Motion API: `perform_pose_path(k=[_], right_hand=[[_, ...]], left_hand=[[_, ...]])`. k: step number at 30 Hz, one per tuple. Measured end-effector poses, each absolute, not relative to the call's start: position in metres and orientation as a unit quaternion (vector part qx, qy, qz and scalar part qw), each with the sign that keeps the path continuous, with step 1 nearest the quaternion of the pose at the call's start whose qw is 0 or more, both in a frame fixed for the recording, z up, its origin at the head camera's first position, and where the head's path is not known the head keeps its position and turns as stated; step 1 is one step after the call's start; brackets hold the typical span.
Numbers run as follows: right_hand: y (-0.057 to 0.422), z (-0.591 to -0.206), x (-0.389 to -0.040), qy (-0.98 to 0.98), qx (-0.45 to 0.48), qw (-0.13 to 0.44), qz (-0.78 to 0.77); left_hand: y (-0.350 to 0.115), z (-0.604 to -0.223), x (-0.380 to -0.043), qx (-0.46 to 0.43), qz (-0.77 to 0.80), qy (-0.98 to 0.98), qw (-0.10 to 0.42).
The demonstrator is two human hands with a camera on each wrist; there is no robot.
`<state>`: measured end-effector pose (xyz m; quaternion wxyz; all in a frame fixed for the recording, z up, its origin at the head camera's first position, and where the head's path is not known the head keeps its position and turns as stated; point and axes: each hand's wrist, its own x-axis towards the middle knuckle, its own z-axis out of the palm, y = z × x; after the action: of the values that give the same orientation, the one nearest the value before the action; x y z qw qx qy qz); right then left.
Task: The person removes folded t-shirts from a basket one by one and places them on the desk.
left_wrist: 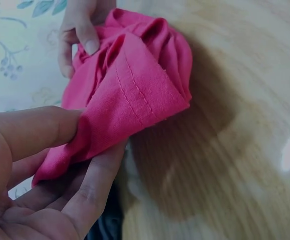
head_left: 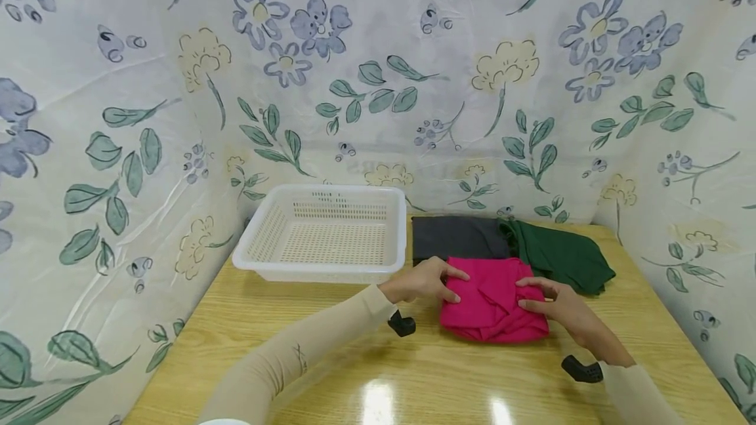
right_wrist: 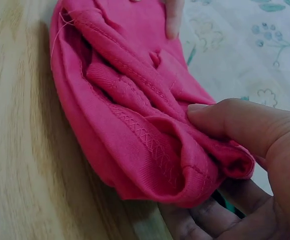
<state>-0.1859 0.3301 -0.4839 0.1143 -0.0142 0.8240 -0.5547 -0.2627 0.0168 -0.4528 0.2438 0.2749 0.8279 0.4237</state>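
Observation:
Between both hands is a folded bright pink cloth garment (head_left: 493, 300), with stitched hems visible in the wrist views. My left hand (head_left: 422, 282) grips its left edge, thumb on top and fingers underneath, as the left wrist view shows. On the opposite edge, my right hand (head_left: 561, 310) pinches the pink garment (right_wrist: 150, 115) the same way, thumb above and fingers below. Layers of the fold gape along the near side in the right wrist view. In the left wrist view the garment's stitched corner (left_wrist: 134, 95) stands out over the table.
Behind the pink garment lie a folded dark grey cloth (head_left: 457, 238) and a dark green cloth (head_left: 564, 254). A white perforated plastic basket (head_left: 321, 274) stands at the back left of the wooden table (head_left: 331, 359). Floral fabric (head_left: 378, 130) hangs behind and at the sides.

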Motion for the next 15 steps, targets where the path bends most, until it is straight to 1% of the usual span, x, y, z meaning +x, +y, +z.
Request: perform_pose_path(k=[6, 15], right_hand=[[0.332, -0.489, -0.187, 0.823, -0.012, 0.121, -0.555], [0.331, -0.495, -0.186, 0.818, 0.006, 0.132, -0.56]], left_hand=[[0.018, -0.459, -0.262, 0.267, 0.423, 0.83, 0.247], [0.017, -0.47, -0.264, 0.265, 0.43, 0.821, 0.266]])
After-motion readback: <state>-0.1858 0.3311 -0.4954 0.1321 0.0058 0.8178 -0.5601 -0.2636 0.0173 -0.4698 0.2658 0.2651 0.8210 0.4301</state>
